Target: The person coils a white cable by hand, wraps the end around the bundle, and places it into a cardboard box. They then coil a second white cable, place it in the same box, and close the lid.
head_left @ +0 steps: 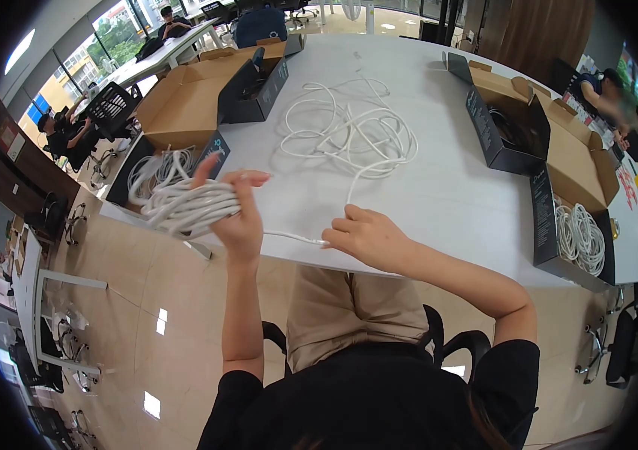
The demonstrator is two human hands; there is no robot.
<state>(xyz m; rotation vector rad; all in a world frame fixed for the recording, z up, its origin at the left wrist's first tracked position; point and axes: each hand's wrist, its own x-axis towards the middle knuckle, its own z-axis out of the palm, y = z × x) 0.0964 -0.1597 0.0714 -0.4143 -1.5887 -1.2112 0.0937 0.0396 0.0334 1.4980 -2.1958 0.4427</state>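
Observation:
A thick coil of white cable (197, 208) lies looped across my left hand (240, 217), thumb and fingers partly raised and slightly blurred around it. From this coil a single strand runs right to my right hand (364, 236), whose fingers are closed in a pinch on the cable near the table's front edge. Beyond my right hand the strand continues up into a loose tangle of white cable (349, 131) spread on the white table (439, 187). One thin end of the tangle reaches toward the far side.
To the left, an open black box (127, 161) holds more white cable; behind it stands another black box (266, 94) with dark contents. At right are a box of dark cable (484, 135) and a box of coiled white cable (548, 225). Other people sit farther off.

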